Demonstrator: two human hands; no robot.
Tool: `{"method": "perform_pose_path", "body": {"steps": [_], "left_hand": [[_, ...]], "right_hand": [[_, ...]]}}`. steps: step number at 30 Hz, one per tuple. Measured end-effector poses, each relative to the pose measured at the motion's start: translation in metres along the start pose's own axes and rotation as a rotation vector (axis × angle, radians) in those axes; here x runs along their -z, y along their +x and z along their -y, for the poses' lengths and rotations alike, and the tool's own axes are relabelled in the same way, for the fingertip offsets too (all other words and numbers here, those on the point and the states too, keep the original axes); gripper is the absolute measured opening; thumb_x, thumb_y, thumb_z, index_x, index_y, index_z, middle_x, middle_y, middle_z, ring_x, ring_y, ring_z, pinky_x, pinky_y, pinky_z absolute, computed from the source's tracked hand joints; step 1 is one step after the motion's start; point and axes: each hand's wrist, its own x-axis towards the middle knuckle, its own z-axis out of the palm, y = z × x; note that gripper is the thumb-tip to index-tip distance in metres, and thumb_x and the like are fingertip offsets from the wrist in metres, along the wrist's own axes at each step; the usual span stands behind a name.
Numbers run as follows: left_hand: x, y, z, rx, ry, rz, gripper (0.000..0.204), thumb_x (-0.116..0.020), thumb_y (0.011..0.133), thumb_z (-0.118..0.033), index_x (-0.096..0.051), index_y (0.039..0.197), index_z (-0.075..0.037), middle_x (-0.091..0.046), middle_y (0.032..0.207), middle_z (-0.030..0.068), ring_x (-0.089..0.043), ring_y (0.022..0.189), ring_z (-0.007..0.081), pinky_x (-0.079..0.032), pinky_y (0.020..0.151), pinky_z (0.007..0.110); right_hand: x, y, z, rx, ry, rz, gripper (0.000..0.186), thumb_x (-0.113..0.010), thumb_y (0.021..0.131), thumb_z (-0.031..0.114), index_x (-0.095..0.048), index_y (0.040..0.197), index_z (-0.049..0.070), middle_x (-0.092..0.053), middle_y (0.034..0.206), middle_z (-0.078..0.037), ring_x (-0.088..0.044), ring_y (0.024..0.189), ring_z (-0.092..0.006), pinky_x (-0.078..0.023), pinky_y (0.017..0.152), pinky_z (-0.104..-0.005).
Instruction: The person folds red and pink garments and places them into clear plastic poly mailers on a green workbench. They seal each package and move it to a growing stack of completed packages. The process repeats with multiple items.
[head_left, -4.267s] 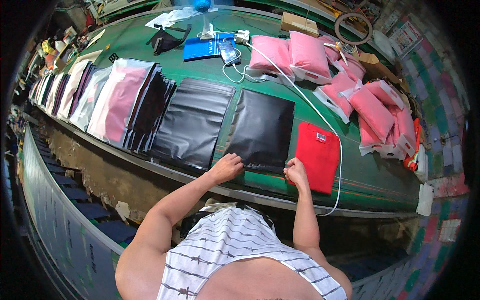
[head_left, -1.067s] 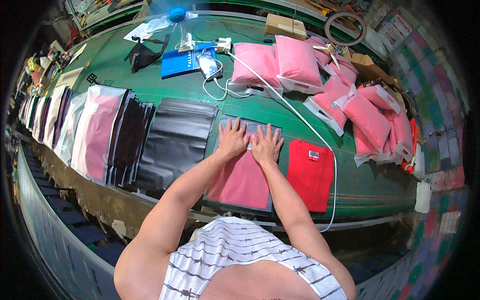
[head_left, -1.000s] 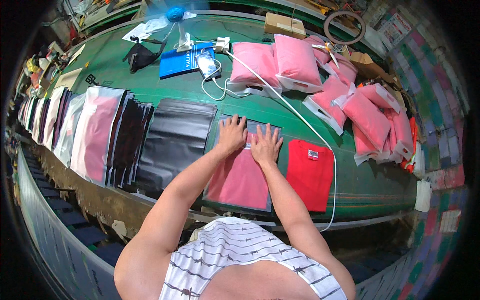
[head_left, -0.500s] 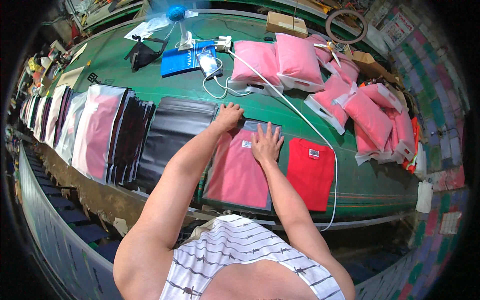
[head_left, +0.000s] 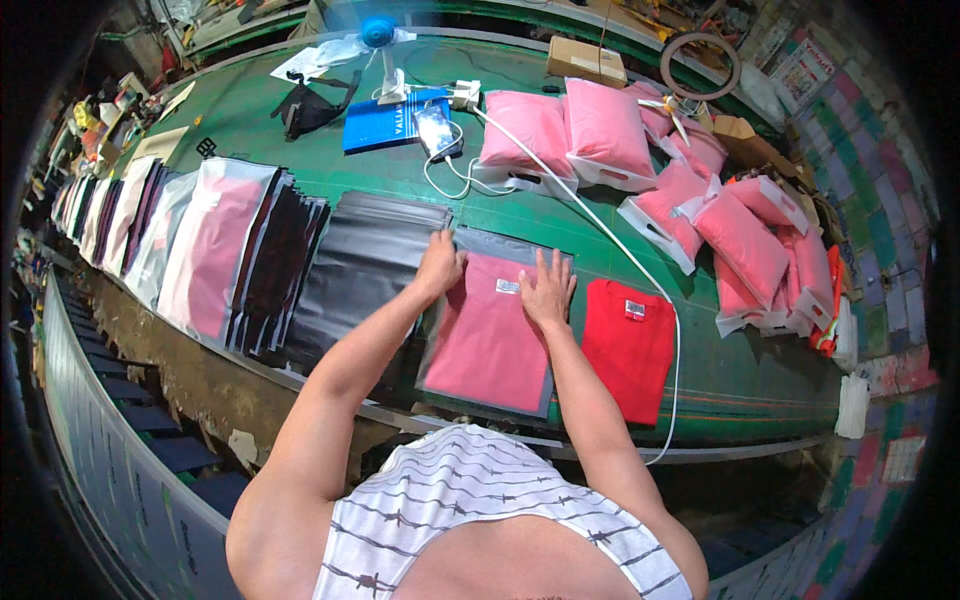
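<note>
A clear-fronted bag holding a folded pink shirt [head_left: 490, 335] lies flat on the green table [head_left: 760, 385] in front of me. My left hand [head_left: 439, 264] rests at the bag's top left corner, fingers closed around the edge. My right hand [head_left: 548, 289] presses flat on the bag's upper right part, fingers spread. A folded red shirt [head_left: 628, 345] lies loose just to the right of the bag. A stack of black bags [head_left: 360, 275] lies directly to the left.
Rows of overlapping pink, black and white bags [head_left: 215, 250] run along the left. Packed pink bags [head_left: 740, 235] pile up at the right and back. A white cable [head_left: 600, 215] crosses the table. A blue book [head_left: 385, 120], small fan and cardboard box [head_left: 585, 62] sit at the back.
The black bag now shows its clear front with a pink shirt inside. My left hand has slid from the bag's top middle to its top left corner; my right hand stays pressed.
</note>
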Motion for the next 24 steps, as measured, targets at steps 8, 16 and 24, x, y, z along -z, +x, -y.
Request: {"method": "perform_pose_path", "body": {"steps": [8,16,24], "left_hand": [[0.039,-0.137,-0.032,0.395,-0.462,0.3,0.049,-0.074,0.079,-0.016,-0.056,0.122,0.001,-0.063,0.108,0.0188,-0.064,0.099,0.025,-0.052,0.088,0.037],[0.076,-0.16,-0.08,0.062,-0.565,0.335,0.05,-0.068,0.074,0.005,-0.063,0.124,0.0,-0.06,0.098,0.0085,-0.059,0.091,0.0205,-0.049,0.086,0.032],[0.229,-0.18,-0.077,-0.018,-0.504,0.139,0.053,-0.072,0.074,0.01,-0.063,0.125,-0.004,-0.054,0.093,0.007,-0.056,0.088,0.0206,-0.047,0.082,0.03]], "right_hand": [[0.034,-0.117,-0.016,-0.167,0.318,-0.061,0.064,-0.075,0.083,0.017,-0.05,0.14,0.004,-0.039,0.149,-0.028,-0.039,0.138,-0.0421,-0.035,0.112,-0.0475],[0.061,-0.144,-0.013,-0.372,0.766,0.138,0.039,-0.074,0.078,-0.002,-0.069,0.116,-0.002,-0.07,0.112,-0.012,-0.066,0.099,-0.0187,-0.051,0.087,-0.0314],[0.114,-0.133,0.129,-0.286,1.023,0.125,0.034,-0.069,0.083,-0.005,-0.069,0.117,-0.003,-0.069,0.107,-0.006,-0.06,0.08,-0.0087,-0.049,0.066,-0.0222]]}}
